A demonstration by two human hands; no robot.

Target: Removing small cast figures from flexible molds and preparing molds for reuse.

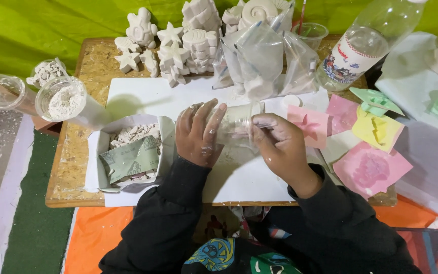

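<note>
A low chipboard table [77,167] carries a white paper sheet [148,94], with a clear plastic bottle [366,45] lying at its far right corner. At the left sits a white box of plaster lumps [128,152]. White plaster star and shell casts [178,45] are stacked at the back. Over the sheet, the left hand [198,134] wraps its fingers around a small clear plastic cup [236,124], tipped on its side. The right hand [280,144] pinches a thin stick whose tip I cannot make out.
</note>
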